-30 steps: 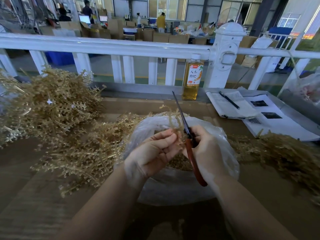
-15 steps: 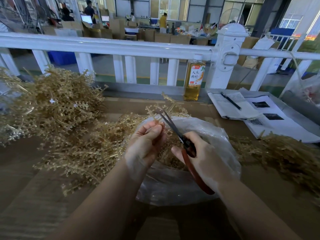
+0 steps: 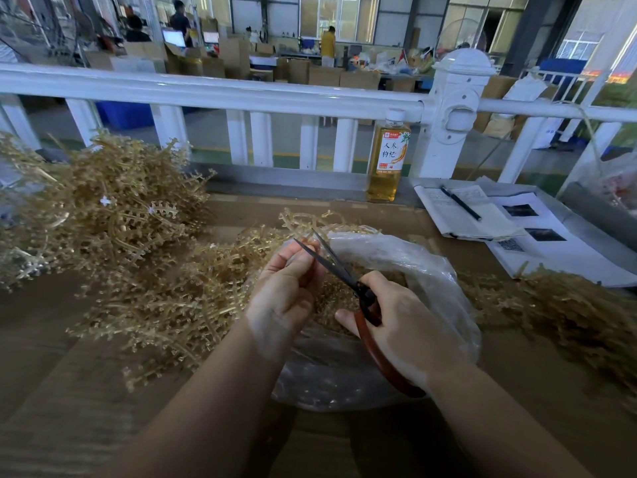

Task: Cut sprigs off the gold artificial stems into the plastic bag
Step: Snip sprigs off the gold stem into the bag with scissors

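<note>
My left hand (image 3: pixel 284 293) pinches a gold artificial stem (image 3: pixel 312 220) over the open clear plastic bag (image 3: pixel 417 270) at the table's middle. Its sprigs stick up past my fingers. My right hand (image 3: pixel 396 326) grips red-handled scissors (image 3: pixel 344 274). Their dark blades stand parted, with the tips right at my left fingertips and the stem. Cut gold pieces lie inside the bag (image 3: pixel 332 294).
A big heap of gold stems (image 3: pixel 100 219) fills the left of the brown table, and another pile (image 3: pixel 568 308) lies at the right. A tea bottle (image 3: pixel 387 157), papers with a pen (image 3: pixel 462 205) and a white railing (image 3: pixel 241 94) stand behind.
The scissors tipped from pointing up to slanting left, blades now parted at the stem. My left hand rose and turned with the stem; my right hand dropped lower and to the right.
</note>
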`<act>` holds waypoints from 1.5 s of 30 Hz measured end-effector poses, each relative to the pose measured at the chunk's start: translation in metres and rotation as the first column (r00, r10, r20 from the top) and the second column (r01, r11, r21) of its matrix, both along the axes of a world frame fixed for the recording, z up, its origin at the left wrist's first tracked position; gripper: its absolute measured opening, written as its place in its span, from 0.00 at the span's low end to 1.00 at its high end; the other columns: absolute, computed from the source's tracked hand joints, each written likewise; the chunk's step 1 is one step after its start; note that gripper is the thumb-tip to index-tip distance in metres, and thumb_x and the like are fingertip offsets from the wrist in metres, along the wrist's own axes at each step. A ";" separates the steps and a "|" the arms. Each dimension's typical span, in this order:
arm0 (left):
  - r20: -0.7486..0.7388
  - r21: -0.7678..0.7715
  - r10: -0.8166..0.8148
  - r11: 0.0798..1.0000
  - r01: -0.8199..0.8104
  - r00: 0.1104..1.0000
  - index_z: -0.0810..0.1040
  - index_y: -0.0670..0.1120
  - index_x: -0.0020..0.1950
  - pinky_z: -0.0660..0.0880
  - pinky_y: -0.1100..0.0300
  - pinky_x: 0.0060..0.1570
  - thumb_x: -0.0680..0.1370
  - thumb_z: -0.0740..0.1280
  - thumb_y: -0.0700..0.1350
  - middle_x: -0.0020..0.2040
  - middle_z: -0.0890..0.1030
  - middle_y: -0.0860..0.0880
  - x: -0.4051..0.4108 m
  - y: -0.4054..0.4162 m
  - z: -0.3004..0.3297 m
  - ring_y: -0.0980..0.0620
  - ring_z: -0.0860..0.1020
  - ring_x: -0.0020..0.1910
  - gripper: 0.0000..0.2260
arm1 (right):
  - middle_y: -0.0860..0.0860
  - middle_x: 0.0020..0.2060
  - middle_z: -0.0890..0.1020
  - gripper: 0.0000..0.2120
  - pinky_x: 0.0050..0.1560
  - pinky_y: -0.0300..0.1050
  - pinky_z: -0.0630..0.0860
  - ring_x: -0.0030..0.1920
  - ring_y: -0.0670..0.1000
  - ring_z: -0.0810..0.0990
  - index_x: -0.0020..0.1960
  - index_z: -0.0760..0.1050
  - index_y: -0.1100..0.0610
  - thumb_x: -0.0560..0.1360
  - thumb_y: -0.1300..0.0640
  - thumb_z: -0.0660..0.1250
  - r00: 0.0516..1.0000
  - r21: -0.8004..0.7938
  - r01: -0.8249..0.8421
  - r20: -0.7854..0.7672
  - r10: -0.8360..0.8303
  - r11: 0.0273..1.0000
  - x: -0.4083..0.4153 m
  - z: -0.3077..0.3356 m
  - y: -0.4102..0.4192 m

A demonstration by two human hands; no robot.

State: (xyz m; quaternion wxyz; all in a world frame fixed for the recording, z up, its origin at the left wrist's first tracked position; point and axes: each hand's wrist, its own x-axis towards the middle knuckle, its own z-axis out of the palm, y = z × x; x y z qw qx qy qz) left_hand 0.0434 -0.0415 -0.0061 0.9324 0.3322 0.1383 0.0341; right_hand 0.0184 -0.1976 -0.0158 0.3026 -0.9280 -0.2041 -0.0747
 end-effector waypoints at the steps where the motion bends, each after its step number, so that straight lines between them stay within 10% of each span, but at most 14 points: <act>1: -0.001 -0.001 -0.001 1.000 0.001 1.000 0.75 0.44 0.41 0.77 0.65 0.32 0.79 0.58 0.32 0.30 0.82 0.50 0.000 0.000 0.000 0.57 0.80 0.28 0.12 | 0.44 0.40 0.74 0.17 0.47 0.44 0.73 0.45 0.45 0.73 0.53 0.69 0.48 0.73 0.37 0.64 1.000 -0.002 0.001 0.005 -0.001 1.000 0.000 -0.001 0.000; 45: -0.009 0.035 0.006 0.999 -0.006 1.000 0.76 0.45 0.44 0.76 0.68 0.30 0.78 0.59 0.32 0.30 0.81 0.51 0.007 -0.002 -0.022 0.58 0.80 0.28 0.10 | 0.44 0.37 0.75 0.15 0.33 0.28 0.63 0.37 0.44 0.75 0.47 0.66 0.46 0.74 0.36 0.62 0.997 -0.140 0.034 0.069 -0.025 0.990 0.004 -0.011 -0.001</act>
